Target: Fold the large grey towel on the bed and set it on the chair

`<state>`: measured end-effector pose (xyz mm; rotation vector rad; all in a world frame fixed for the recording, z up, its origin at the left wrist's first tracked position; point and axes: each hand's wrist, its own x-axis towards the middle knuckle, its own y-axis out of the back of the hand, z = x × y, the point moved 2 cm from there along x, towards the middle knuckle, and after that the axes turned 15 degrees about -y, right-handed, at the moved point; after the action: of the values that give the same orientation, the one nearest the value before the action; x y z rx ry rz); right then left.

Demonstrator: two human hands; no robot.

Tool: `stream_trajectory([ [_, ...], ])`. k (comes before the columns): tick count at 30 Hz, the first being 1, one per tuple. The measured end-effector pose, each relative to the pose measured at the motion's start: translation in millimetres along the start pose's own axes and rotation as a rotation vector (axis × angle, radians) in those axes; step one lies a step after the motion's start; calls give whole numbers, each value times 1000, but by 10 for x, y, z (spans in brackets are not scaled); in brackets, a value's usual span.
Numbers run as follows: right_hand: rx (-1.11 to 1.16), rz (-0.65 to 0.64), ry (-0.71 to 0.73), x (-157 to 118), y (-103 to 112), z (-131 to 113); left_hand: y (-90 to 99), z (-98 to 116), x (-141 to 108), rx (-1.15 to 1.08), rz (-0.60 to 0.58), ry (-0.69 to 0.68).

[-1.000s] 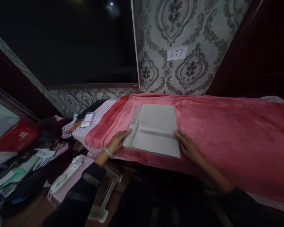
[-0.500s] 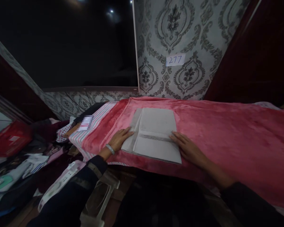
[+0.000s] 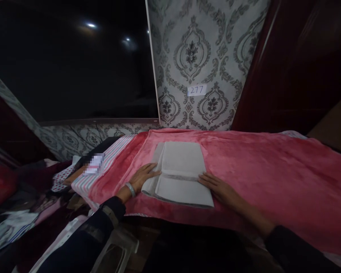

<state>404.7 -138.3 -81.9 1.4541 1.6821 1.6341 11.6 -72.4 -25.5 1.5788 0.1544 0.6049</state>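
A grey folded cloth (image 3: 184, 161) with a darker band across its middle lies on a pink plush blanket (image 3: 261, 178). Its layers fan out a little on the left side, and the near left corner curves up in a soft fold. My left hand (image 3: 143, 176), with a bracelet at the wrist, rests on the cloth's left edge, thumb and fingers apart. On the opposite edge my right hand (image 3: 216, 185) lies with fingers stretched out, their tips on the cloth near the band. Neither hand has its fingers wrapped around the cloth.
A striped blanket edge (image 3: 113, 153) and a blurred white packet (image 3: 93, 164) are at left. Piled clothes (image 3: 19, 223) lie further left. A plastic stool (image 3: 116, 246) stands below. Behind are a large dark screen (image 3: 74, 68) and a patterned wall with a paper label (image 3: 197, 90).
My view has tilted up and turned slightly right, so everything sits lower and further left. Both hands stay at the cloth's sides. Its near left edge looks more rounded.
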Motion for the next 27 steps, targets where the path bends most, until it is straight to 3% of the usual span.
stream_trajectory([
  [4,-13,25,-22,-33,-12,15,-28,-11,-4,1,7,-28],
  [12,-3,-20,17,161,76,-104,-71,-192,126,-28,53,-85],
  [19,425,186,-69,256,-27,-17,159,-191,353,-196,103,-72],
  [23,750,292,-258,370,280,-5,499,16,501,-468,262,5],
  [27,922,370,-336,459,883,-107,938,328,700,-732,578,228],
])
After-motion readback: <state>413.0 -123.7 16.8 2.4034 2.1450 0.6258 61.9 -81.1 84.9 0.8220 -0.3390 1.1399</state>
